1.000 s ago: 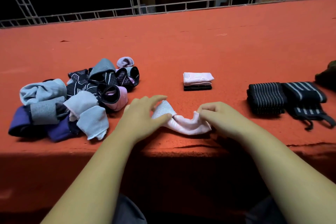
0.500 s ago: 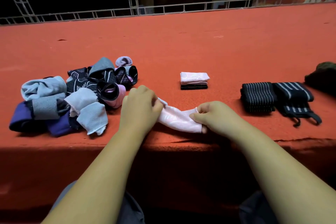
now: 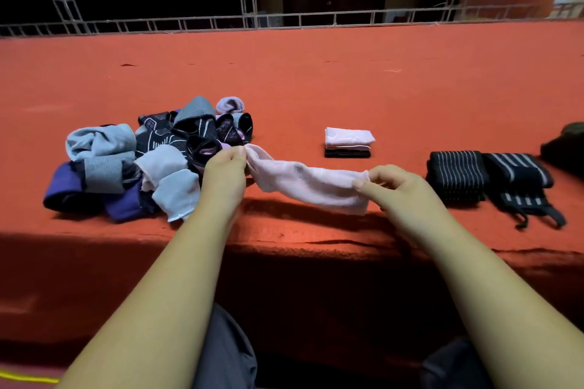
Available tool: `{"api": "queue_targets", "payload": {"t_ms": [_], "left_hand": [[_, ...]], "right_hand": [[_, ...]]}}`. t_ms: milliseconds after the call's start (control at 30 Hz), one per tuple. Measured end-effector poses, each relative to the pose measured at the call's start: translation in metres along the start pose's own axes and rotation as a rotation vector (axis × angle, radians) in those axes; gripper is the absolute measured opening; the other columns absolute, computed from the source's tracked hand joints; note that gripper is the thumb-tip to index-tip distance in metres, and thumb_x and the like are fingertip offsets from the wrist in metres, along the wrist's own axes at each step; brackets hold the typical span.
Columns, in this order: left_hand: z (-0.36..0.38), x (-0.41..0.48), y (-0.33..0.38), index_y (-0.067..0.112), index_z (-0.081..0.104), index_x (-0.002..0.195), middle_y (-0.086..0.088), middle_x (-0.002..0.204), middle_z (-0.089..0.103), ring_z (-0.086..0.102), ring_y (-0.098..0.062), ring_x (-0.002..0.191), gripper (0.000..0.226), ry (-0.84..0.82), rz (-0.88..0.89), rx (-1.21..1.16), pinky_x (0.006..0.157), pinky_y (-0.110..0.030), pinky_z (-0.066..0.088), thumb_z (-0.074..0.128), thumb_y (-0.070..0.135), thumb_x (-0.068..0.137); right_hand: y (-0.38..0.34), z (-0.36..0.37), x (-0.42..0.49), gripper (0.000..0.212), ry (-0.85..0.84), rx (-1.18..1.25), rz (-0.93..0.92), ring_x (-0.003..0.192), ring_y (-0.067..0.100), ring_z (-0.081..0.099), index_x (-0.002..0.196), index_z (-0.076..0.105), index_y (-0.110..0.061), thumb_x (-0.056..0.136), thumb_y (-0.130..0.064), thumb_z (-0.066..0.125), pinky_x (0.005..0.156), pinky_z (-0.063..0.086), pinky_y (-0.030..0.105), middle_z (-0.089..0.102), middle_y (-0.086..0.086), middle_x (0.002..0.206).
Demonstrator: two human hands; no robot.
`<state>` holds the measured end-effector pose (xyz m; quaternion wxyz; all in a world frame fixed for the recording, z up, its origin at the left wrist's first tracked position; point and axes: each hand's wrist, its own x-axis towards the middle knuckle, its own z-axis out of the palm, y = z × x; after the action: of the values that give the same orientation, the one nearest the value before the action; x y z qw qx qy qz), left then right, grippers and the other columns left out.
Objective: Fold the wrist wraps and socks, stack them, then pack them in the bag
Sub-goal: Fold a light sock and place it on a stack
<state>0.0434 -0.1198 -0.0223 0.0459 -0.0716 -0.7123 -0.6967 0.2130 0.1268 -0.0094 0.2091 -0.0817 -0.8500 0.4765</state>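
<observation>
Your left hand (image 3: pixel 226 167) and right hand (image 3: pixel 392 186) pinch the ends of the pale pink knitted sock (image 3: pixel 303 180), stretched just in front of the small folded sock stack (image 3: pixel 347 142). If either hand's fingers (image 3: pixel 235 153) slacken, it could twist and fold crooked.

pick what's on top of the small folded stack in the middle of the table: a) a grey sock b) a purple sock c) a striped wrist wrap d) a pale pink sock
D: the folded stack shows a pale pink sock lying over a black piece, behind the stretched pink sock held between the left hand and right hand.
</observation>
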Motion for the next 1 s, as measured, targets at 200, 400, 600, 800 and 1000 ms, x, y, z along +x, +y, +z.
{"api": "queue_targets", "payload": {"t_ms": [200,400,600,800,1000], "left_hand": [[-0.007,-0.005,0.007,0.016,0.072,0.102,-0.004,0.1,0.073,0.064,-0.018,0.096,0.017,-0.361,-0.024,-0.383,0.096,-0.041,0.047,0.055,0.013,0.103],[-0.011,-0.015,-0.003,0.013,0.071,0.071,0.006,0.077,0.073,0.07,-0.018,0.083,0.048,-0.241,0.094,0.761,0.085,-0.038,0.055,0.069,0.054,0.096],[0.006,-0.036,0.009,0.036,0.075,0.111,0.014,0.11,0.068,0.063,-0.006,0.102,0.021,-0.589,0.513,0.578,0.091,-0.022,0.048,0.081,0.036,0.091],[0.021,-0.033,-0.003,0.034,0.077,0.093,0.011,0.099,0.061,0.057,-0.018,0.096,0.014,-0.528,0.658,0.948,0.093,-0.043,0.047,0.072,0.043,0.084],[0.017,-0.028,-0.002,0.032,0.079,0.086,0.012,0.089,0.071,0.064,-0.013,0.091,0.009,-0.246,0.388,0.879,0.084,-0.035,0.05,0.072,0.037,0.09]], "right_hand": [[0.004,-0.013,0.001,0.025,0.047,0.109,-0.078,0.126,-0.006,0.059,0.089,0.082,-0.024,0.104,-0.037,0.067,0.105,0.038,0.017,0.069,-0.021,0.131],[0.01,-0.01,0.003,0.073,0.058,-0.097,0.16,0.08,0.014,0.075,0.047,0.07,-0.019,0.103,-0.062,0.053,0.091,0.054,0.034,0.079,-0.005,0.074],[0.007,0.009,0.004,0.021,-0.097,-0.166,-0.003,0.072,0.003,0.065,0.085,0.079,-0.027,0.098,-0.042,0.072,0.069,0.048,0.018,0.075,-0.01,0.08],[0.014,0.037,0.008,0.058,-0.289,-0.527,-0.035,0.117,0.012,0.066,0.128,0.071,-0.035,0.079,-0.066,0.062,0.105,0.051,0.042,0.073,-0.017,0.125],[0.012,0.033,0.014,0.014,-0.354,-0.559,-0.05,0.098,0.014,0.065,0.1,0.073,-0.034,0.087,-0.038,0.071,0.088,0.053,0.038,0.071,-0.014,0.101]]}}
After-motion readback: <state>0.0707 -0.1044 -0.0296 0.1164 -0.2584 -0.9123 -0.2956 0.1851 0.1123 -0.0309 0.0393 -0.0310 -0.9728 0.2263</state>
